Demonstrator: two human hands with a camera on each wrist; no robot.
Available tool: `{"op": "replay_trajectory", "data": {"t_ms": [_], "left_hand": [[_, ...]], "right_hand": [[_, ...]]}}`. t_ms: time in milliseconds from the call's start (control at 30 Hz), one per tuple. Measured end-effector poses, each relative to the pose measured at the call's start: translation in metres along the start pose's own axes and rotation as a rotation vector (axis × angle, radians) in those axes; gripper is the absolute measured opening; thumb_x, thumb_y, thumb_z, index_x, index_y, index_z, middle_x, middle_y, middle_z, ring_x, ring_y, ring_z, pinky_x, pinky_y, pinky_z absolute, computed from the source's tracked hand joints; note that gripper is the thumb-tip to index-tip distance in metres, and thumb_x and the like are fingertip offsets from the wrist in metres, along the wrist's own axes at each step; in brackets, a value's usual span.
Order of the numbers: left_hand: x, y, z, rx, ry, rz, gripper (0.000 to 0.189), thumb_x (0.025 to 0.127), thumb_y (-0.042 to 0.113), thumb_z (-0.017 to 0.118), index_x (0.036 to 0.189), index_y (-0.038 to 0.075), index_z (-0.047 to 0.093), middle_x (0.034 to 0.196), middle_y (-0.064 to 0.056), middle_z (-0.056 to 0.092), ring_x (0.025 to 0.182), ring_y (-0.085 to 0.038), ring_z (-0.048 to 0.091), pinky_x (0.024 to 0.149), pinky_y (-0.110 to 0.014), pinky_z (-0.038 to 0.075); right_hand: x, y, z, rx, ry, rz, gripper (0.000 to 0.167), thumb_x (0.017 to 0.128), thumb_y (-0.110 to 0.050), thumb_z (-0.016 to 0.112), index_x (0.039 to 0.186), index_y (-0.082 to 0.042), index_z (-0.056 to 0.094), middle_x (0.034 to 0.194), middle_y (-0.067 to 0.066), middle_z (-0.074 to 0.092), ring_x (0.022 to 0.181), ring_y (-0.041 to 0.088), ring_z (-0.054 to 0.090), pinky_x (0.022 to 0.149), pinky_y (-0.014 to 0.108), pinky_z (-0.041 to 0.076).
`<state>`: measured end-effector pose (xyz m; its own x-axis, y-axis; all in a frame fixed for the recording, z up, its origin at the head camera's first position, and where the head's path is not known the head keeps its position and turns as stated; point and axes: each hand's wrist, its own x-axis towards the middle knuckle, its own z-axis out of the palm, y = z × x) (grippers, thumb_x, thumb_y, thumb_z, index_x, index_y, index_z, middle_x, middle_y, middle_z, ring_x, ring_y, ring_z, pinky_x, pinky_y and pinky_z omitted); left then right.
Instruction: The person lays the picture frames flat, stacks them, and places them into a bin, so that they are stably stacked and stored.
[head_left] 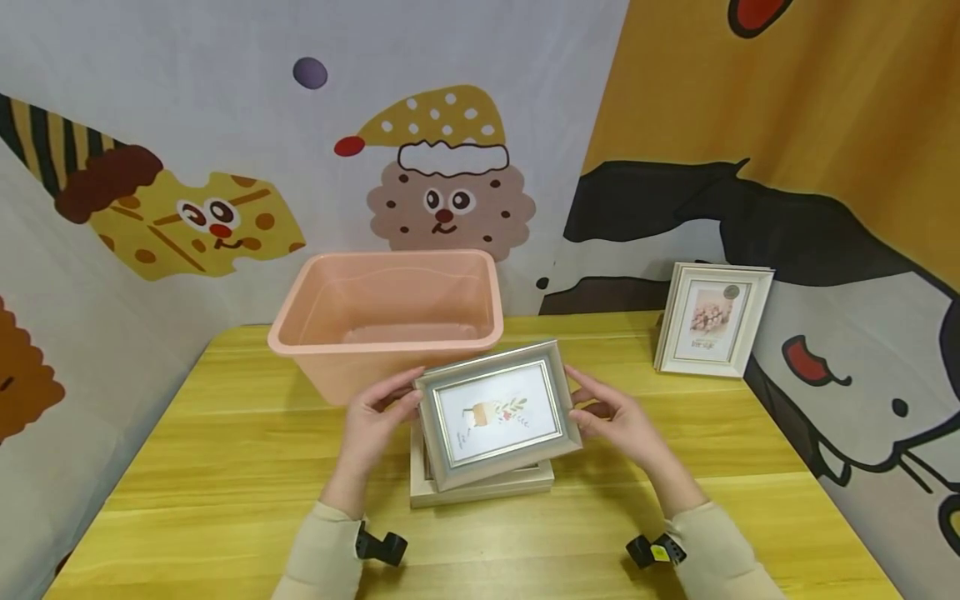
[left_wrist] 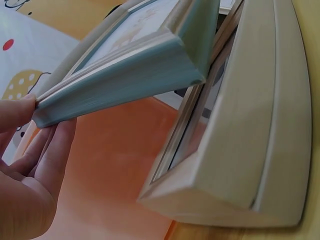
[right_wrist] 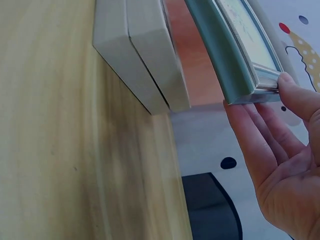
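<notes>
Both hands hold a silver-grey picture frame (head_left: pixel 498 414) with a small botanical print, tilted, in the middle of the head view. My left hand (head_left: pixel 381 425) pinches its left end, thumb on top and fingers beneath, as the left wrist view shows with the frame's blue-grey side (left_wrist: pixel 120 90). At the other end, my right hand (head_left: pixel 615 421) pinches the corner, thumb over the front and fingers below. Under the held frame lies a stack of cream picture frames (head_left: pixel 483 490) on the table; the right wrist view shows a gap between the stack (right_wrist: pixel 145 60) and the held frame (right_wrist: pixel 225 55).
A pink plastic bin (head_left: pixel 390 346) stands behind the frames, against the patterned curtain (head_left: pixel 225 75). Cream picture frames (head_left: pixel 716 321) stand upright at the table's back right. The wood-grain table (head_left: pixel 225 467) stretches to both sides. Each wrist wears a black strap camera (head_left: pixel 382 546).
</notes>
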<state>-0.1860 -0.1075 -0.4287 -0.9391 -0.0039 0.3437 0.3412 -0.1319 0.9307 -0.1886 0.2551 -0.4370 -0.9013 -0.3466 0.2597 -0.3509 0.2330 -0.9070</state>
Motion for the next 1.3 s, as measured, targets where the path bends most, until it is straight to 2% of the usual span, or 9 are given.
{"op": "replay_trajectory", "data": {"t_ms": [233,467,667,900,1033,1200,1300], "left_hand": [[-0.001,-0.005,-0.007,-0.015,0.021,0.008,0.029,0.086,-0.014,0.067,0.114,-0.010,0.068,0.097,0.002,0.073,0.083,-0.008,0.068,0.070,-0.033,0.061],[-0.001,-0.010,-0.013,-0.002,0.044,0.003,0.027,0.086,-0.011,0.069,0.113,-0.009,0.069,0.095,0.003,0.074,0.082,-0.008,0.068,0.069,-0.031,0.061],[0.000,-0.011,-0.017,0.044,0.061,-0.028,0.029,0.086,-0.007,0.072,0.114,-0.009,0.068,0.095,0.003,0.074,0.082,-0.009,0.069,0.069,-0.030,0.061],[0.002,-0.015,-0.020,0.101,0.063,-0.049,0.029,0.087,-0.007,0.071,0.115,-0.011,0.067,0.095,0.002,0.074,0.080,-0.008,0.068,0.068,-0.032,0.061],[0.004,-0.018,-0.021,0.110,0.063,-0.060,0.029,0.087,-0.007,0.071,0.116,-0.011,0.067,0.098,-0.005,0.074,0.081,-0.008,0.068,0.069,-0.031,0.061],[0.005,-0.021,-0.024,0.165,0.012,-0.043,0.032,0.087,-0.006,0.071,0.118,-0.010,0.066,0.108,-0.023,0.070,0.085,-0.008,0.067,0.071,-0.028,0.060],[0.005,-0.022,-0.028,0.230,-0.050,-0.023,0.036,0.087,-0.005,0.072,0.122,-0.006,0.066,0.114,-0.025,0.067,0.091,-0.010,0.066,0.076,-0.025,0.059]], "right_hand": [[-0.003,-0.001,0.010,0.018,-0.025,0.016,0.068,0.090,0.000,0.070,0.151,-0.008,0.040,0.105,0.024,0.063,0.089,0.021,0.068,0.065,0.045,0.061],[-0.005,-0.001,0.019,0.048,-0.053,0.059,0.072,0.090,-0.002,0.071,0.153,-0.010,0.037,0.103,0.023,0.063,0.090,0.021,0.068,0.063,0.043,0.061],[-0.005,0.001,0.023,0.057,-0.086,0.055,0.076,0.090,-0.002,0.071,0.155,-0.010,0.033,0.104,0.024,0.063,0.090,0.023,0.067,0.065,0.046,0.061],[-0.006,0.005,0.027,0.077,-0.114,0.053,0.078,0.090,-0.002,0.070,0.156,-0.010,0.029,0.105,0.025,0.061,0.090,0.022,0.066,0.065,0.044,0.061],[-0.007,0.008,0.029,0.069,-0.109,0.039,0.080,0.089,0.000,0.071,0.156,-0.009,0.029,0.104,0.025,0.059,0.089,0.023,0.065,0.064,0.042,0.061],[-0.007,0.010,0.032,0.065,-0.108,0.034,0.080,0.088,0.001,0.071,0.155,-0.007,0.029,0.104,0.025,0.057,0.088,0.024,0.065,0.064,0.042,0.061],[-0.007,0.011,0.032,0.060,-0.111,0.039,0.079,0.088,0.001,0.071,0.155,-0.006,0.029,0.105,0.026,0.057,0.088,0.024,0.064,0.063,0.042,0.061]]}}
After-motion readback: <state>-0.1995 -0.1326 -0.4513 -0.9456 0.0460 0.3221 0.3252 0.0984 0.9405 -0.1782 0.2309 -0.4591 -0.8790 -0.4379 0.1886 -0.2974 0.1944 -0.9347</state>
